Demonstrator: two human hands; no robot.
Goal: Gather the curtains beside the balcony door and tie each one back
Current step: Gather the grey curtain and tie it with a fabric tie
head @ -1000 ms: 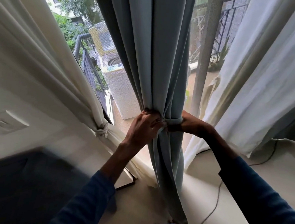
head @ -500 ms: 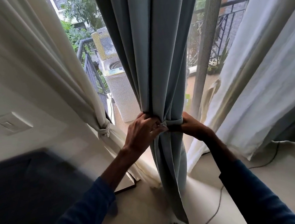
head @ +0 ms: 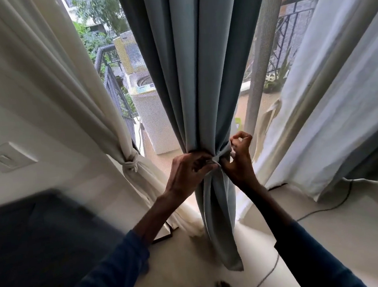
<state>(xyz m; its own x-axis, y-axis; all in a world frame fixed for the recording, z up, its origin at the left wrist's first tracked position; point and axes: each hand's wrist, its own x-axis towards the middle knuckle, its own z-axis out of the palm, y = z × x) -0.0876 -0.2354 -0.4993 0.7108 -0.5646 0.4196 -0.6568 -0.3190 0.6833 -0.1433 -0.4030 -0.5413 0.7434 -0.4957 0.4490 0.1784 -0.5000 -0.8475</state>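
In the head view, we find the grey-blue curtain (head: 200, 73) hanging down the middle of the frame from twelve o'clock. Its folds are drawn into a narrow waist just below centre, and its loose tail drops on toward six o'clock to the floor (head: 362, 231). The left hand (head: 186, 173) sits on the waist's nine o'clock side, fingers curled around the bunched cloth with the tips pressed in at the front. We judge that it keeps the gather tight so the folds cannot spread while the tie is worked. The right hand (head: 239, 159) is on the three o'clock side, thumb and forefinger pinching the tie band (head: 224, 151), a strip of the same colour wrapped round the waist. Its other fingers are curled above and hold nothing we can make out. Both hands meet at the front of the bundle, where a knot would sit, so we take the step in hand to be knotting or tucking the band. Whether it is fastened we cannot tell, as the fingers cover the crossing. Toward nine o'clock the cream curtain (head: 64, 85) is already cinched by its knot (head: 131, 164) and swept to the wall, so that one looks done. Toward three o'clock the white curtain (head: 328, 80) hangs loose with no tie visible, and we judge it is left to do. Beyond the glass, between ten and eleven o'clock, a washing machine (head: 156, 118) stands on the balcony.
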